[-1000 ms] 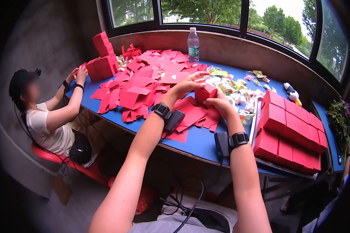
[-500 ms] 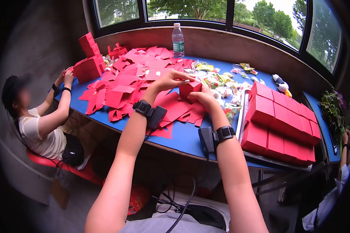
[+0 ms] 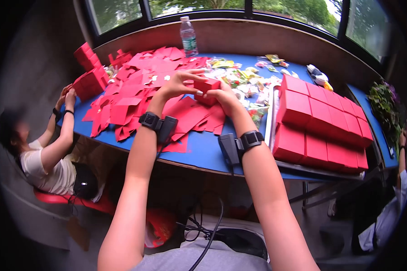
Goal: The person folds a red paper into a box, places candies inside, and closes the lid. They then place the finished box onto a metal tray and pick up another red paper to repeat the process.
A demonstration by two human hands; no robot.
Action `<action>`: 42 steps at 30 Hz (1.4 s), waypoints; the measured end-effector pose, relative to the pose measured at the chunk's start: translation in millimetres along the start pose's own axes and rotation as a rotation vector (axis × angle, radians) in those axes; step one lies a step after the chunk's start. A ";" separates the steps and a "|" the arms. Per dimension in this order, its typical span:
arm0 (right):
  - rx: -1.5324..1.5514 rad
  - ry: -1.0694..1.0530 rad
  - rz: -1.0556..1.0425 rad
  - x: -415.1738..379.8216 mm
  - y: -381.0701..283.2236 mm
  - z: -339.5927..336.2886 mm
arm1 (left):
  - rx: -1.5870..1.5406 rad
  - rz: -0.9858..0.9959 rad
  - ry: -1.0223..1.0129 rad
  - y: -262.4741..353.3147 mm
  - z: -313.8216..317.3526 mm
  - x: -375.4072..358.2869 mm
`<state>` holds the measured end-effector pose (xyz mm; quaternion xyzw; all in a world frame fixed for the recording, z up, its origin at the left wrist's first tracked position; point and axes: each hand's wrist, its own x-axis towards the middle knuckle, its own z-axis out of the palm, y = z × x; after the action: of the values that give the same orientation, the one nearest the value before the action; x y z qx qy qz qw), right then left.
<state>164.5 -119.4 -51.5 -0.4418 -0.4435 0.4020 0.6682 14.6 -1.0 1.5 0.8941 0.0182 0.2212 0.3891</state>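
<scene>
Between my hands is a small red paper box [image 3: 207, 85], held above the blue table. My left hand [image 3: 180, 85] curves around its left side, the fingers at the top edge and the thumb at the front. My right hand [image 3: 225, 97] grips the box from the right, its thumb across the near face; its other fingers are partly hidden behind the box. Beneath and left of my hands lie flat red folded cartons [image 3: 129, 108]. Just right of the box, small wrapped packets [image 3: 253, 86] are spread in a loose heap.
A tray [image 3: 270, 119] at the right carries stacked red boxes [image 3: 321, 113]. A water bottle [image 3: 188, 37] stands near the window. At the left, a seated person's hands [image 3: 68, 95] are by more red boxes [image 3: 90, 83]. Plants [image 3: 384, 106] and another person's arm [image 3: 401, 156] are far right.
The view has shifted, so the table's contents appear further left and higher. My left thumb now shows at the front of the box, and my left fingers have shifted along its top edge.
</scene>
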 end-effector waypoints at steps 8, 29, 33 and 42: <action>0.022 0.215 -0.108 15.3 12.9 -2.2 | 0.512 0.205 0.053 24.3 19.4 12.4; 0.026 0.474 -0.073 4.9 28.9 2.7 | 0.505 0.631 -0.439 328.9 321.8 151.8; -0.013 0.523 -0.116 1.9 32.5 7.6 | 0.638 0.669 -0.500 326.7 377.3 170.5; -0.110 0.630 -0.214 0.1 45.5 15.5 | 0.716 0.954 -0.256 297.2 396.5 182.2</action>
<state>143.2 -102.6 -91.3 -0.5308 -0.2803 0.1488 0.7858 299.8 -443.4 42.5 0.8983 -0.3581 0.2420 -0.0788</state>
